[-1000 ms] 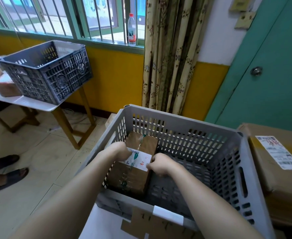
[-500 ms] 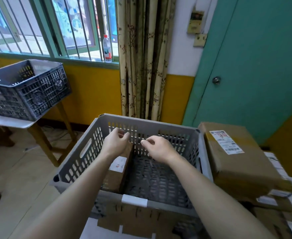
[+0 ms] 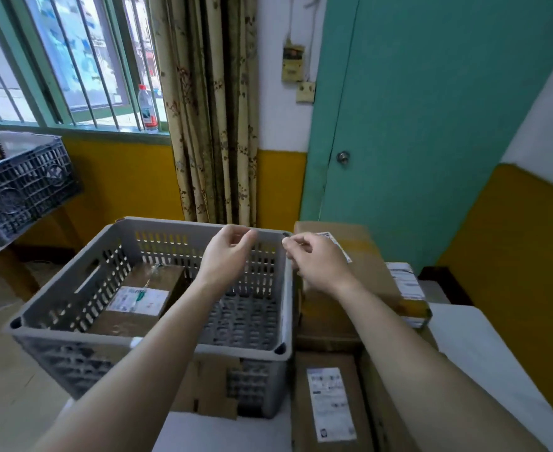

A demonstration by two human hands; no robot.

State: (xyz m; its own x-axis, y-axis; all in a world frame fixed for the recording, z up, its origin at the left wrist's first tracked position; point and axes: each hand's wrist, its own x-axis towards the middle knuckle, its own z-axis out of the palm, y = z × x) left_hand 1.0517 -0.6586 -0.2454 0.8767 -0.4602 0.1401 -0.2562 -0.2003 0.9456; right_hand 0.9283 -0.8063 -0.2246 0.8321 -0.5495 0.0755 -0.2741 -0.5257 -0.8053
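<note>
Both hands are empty. The left hand [image 3: 227, 252] is loosely curled above the far rim of the grey crate [image 3: 170, 225]. The right hand [image 3: 314, 259] is also slack and grips nothing, hovering at the crate's 2 o'clock corner over the big carton [image 3: 366, 252]. One labelled parcel [image 3: 144, 295] lies inside the crate at 9 o'clock. The likely next pick is the carton at 3 o'clock: take it two-handed by opposite edges, lift it clear of the rim, and set it flat beside the parcel.

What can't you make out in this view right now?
Head view:
White label on the brown cardboard parcel in the grey plastic crate: print blurred.
Label on the big cardboard box beside it: partly covered by the right hand.
Dark slatted crate: cut off by the left edge, contents hidden by its walls.
</note>
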